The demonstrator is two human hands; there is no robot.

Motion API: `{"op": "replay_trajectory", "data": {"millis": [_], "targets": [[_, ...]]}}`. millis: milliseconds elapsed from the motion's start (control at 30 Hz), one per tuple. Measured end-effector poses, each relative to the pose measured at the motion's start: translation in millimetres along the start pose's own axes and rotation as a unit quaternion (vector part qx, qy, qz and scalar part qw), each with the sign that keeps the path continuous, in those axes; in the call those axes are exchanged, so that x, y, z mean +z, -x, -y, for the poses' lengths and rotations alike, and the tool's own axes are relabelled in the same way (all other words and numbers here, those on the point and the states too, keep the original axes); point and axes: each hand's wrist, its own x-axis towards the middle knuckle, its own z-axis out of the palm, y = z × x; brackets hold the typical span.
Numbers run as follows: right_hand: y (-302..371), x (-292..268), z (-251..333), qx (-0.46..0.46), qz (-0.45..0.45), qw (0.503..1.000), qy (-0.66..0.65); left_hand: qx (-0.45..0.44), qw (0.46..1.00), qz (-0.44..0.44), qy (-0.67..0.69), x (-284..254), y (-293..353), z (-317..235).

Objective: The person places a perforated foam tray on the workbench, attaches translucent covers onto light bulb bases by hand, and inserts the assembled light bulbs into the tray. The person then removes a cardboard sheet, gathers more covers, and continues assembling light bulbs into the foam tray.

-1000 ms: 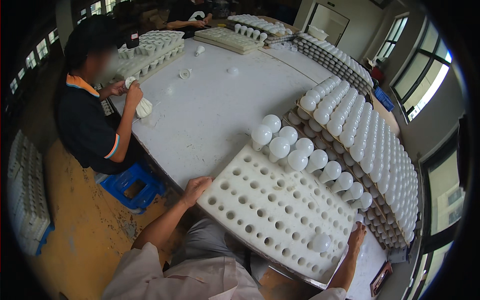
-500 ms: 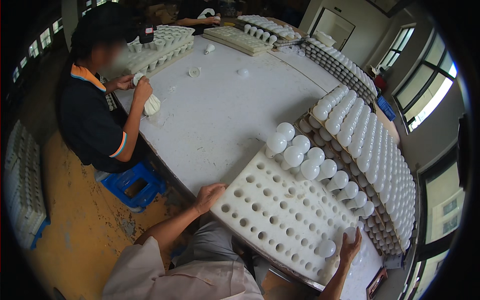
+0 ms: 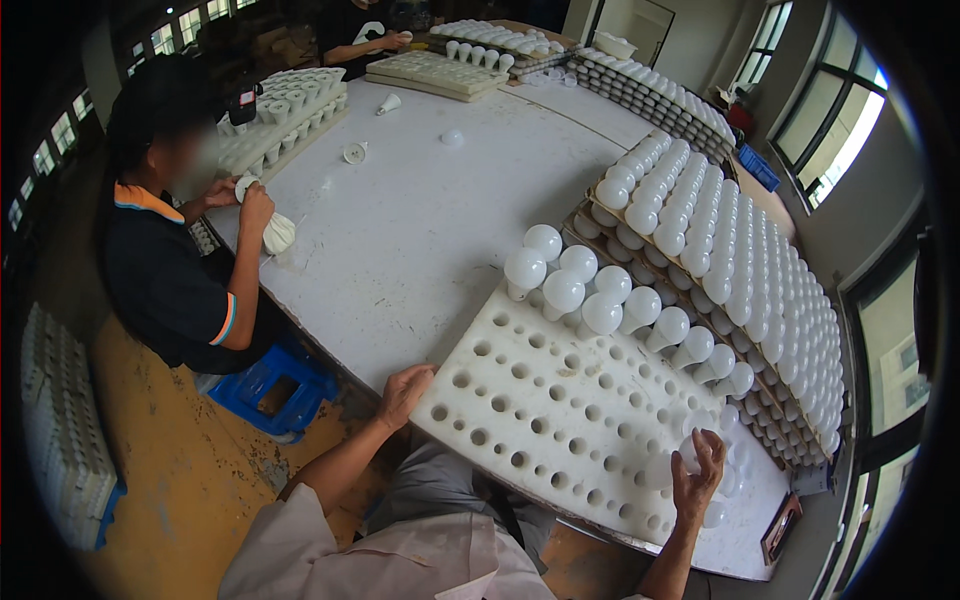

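A white foam board (image 3: 535, 400) with rows of round holes lies tilted at the table's near edge. My left hand (image 3: 405, 393) grips its left corner, fingers curled on the edge. At its right end my right hand (image 3: 700, 468) has its fingers curved round a pale, translucent bulb cover (image 3: 689, 454), partly hidden and blurred. Just left of that hand a white globe (image 3: 657, 470) stands on the board. Along the board's far side stand several white light bulbs (image 3: 602, 313). Loose translucent covers (image 3: 733, 480) lie on the table beyond my right hand.
Stacked trays of white bulbs (image 3: 715, 225) rise at the right. A co-worker (image 3: 180, 240) sits at the left on a blue stool (image 3: 265, 395), holding a white part. More foam trays (image 3: 435, 75) and another person are at the far end of the table (image 3: 400, 220).
The view has shifted, so the table appears moved left and up. My right hand has moved slightly inward over the board, its fingers more curled. My left hand stays on the corner.
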Motion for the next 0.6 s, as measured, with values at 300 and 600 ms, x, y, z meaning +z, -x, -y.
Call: {"op": "replay_trajectory", "data": {"millis": [300,600], "targets": [[-6,43,42,-0.057,0.194,0.968,0.151,-0.004,1.000,0.009,0.017,-3,-1,-1],[11,56,37,-0.053,0.164,0.982,0.079,-0.008,1.000,-0.014,0.017,-6,2,2]]}}
